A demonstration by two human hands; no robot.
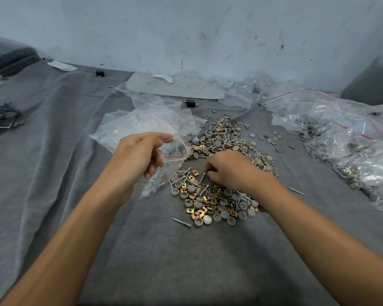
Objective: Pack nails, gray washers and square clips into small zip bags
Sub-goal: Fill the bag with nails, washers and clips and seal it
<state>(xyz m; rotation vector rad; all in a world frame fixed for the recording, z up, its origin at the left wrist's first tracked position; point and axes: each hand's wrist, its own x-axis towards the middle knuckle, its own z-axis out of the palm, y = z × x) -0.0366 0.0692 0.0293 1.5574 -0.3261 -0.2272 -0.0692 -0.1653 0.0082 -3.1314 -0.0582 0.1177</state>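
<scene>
My left hand [142, 155] holds a small clear zip bag [164, 173] with a red seal line, its mouth turned toward the pile; a few gray washers lie in its bottom. My right hand [228, 168] rests knuckles-up on the pile of parts [210, 199], fingers curled down among them; whether they pinch a piece is hidden. The pile mixes gray round washers [198, 221], brass-coloured square clips [196, 215] and thin nails. One loose nail [181, 223] lies at the pile's near left edge. A second heap [221, 138] sits just beyond my hands.
Empty zip bags [146, 120] lie behind my left hand. Filled bags [345, 146] are heaped along the right. A gray cloth [60, 164] covers the table, a white sheet [177, 87] lies at the back, and black wires [3, 117] sit far left.
</scene>
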